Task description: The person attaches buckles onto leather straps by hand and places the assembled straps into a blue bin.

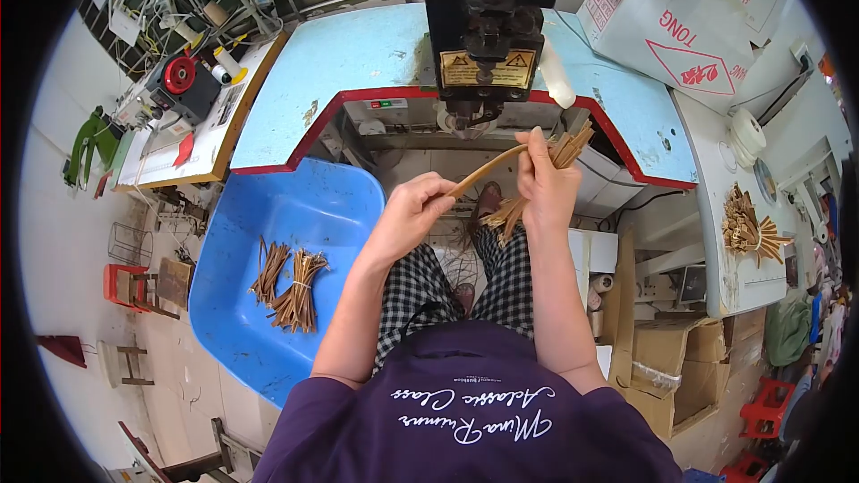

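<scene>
My right hand (548,186) is wrapped round a bundle of thin brown strips (569,147), whose ends stick out above and below the fist. One longer brown strip (489,168) runs slantwise between my hands, and my left hand (415,213) pinches its lower end. Its upper end meets the fingers of my right hand. Both hands are in front of a black machine head (488,27) with a yellow warning label, just below its lower tip. I cannot tell what material the strips are.
A blue tub (219,304) to the left holds two bundles of brown strips (300,293). The light-blue worktable (358,58) has a red cut-out edge around the machine. Another tied bundle (752,225) lies on the right-hand table. A cardboard box (693,362) stands at the lower right.
</scene>
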Available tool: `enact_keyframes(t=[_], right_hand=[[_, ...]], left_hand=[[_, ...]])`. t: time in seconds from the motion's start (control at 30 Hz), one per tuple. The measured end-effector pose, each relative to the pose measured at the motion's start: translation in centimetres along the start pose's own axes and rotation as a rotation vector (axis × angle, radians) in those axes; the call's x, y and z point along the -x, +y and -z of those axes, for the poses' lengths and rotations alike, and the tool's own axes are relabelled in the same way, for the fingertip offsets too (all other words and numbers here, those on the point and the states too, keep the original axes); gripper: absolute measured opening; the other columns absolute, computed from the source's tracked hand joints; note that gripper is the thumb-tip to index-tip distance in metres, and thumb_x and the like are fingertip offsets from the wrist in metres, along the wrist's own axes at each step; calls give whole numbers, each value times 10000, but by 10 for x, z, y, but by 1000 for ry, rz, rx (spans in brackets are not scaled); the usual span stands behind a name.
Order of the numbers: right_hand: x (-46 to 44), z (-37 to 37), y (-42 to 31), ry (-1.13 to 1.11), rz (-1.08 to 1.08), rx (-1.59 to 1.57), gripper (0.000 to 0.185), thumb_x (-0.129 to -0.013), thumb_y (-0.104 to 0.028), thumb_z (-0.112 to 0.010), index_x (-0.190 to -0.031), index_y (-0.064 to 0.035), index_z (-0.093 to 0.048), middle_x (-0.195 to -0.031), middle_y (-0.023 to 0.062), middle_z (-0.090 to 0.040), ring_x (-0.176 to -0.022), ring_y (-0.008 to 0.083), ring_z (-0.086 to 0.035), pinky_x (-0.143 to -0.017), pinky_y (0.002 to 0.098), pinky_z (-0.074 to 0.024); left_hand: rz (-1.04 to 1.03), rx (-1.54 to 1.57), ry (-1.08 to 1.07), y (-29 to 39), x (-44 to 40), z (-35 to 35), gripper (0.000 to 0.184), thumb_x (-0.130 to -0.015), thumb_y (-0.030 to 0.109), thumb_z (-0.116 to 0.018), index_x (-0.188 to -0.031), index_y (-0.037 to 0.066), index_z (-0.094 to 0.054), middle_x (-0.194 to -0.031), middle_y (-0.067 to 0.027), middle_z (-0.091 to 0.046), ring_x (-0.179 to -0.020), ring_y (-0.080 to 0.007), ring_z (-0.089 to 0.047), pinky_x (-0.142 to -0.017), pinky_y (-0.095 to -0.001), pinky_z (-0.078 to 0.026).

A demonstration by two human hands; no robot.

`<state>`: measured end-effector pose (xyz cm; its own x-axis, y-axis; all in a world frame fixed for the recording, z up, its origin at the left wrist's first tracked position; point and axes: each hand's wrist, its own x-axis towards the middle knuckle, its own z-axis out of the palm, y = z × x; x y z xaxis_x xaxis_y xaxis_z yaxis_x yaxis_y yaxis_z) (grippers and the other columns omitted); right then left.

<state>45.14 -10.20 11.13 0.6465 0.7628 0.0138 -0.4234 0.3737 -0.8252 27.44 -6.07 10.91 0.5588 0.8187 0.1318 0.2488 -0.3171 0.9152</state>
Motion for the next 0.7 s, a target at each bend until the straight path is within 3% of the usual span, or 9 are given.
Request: enact_keyframes(t=[0.07, 0.23, 0.37, 0.53, 0.7], right_hand=[[-2, 2, -1, 37, 38, 69, 199, -844, -181, -638, -842, 18, -630, -539, 15, -489, -375, 22, -288, -339, 165, -182], [-7, 12, -14, 111, 7, 50, 190, -866, -186, -609, -826, 0, -610, -546, -18, -446, -378, 9, -262, -338, 152, -171], [-12, 21, -25, 80, 119, -126, 161, -838, -157, -644, -809, -11, -584, -533, -10, -448, -389, 18, -287, -339, 161, -190], [-16, 33, -31, 240, 297, 13, 135, -830, -122, -649, -810, -19, -564, -554, 2, -468, -386, 20, -305, -335, 159, -194], [-18, 37, -37, 309, 340, -38, 128, -828, -103, -648, -820, -21, -551, -578, 17, -494, -384, 23, -319, -334, 152, -198]], left_hand=[[4, -70, -6, 1, -2, 0, 64, -822, 36, -583, -823, -24, -608, -677, -16, -537, -589, -77, -454, -533, -180, -362], [150, 218, 189, 3, -9, -5, 79, -832, 49, -584, -828, -22, -617, -648, -26, -545, -538, -66, -437, -487, -177, -348], [16, 777, 264, 17, -22, -23, 86, -831, 68, -603, -809, -13, -622, -606, -38, -555, -470, -61, -433, -426, -166, -328], [70, 729, 335, 30, -23, -27, 101, -820, 85, -625, -805, -14, -621, -594, -48, -566, -419, -70, -432, -387, -157, -317], [80, 806, 298, 37, -27, -36, 96, -810, 76, -626, -803, -20, -621, -561, -52, -559, -395, -66, -426, -369, -152, -298]])
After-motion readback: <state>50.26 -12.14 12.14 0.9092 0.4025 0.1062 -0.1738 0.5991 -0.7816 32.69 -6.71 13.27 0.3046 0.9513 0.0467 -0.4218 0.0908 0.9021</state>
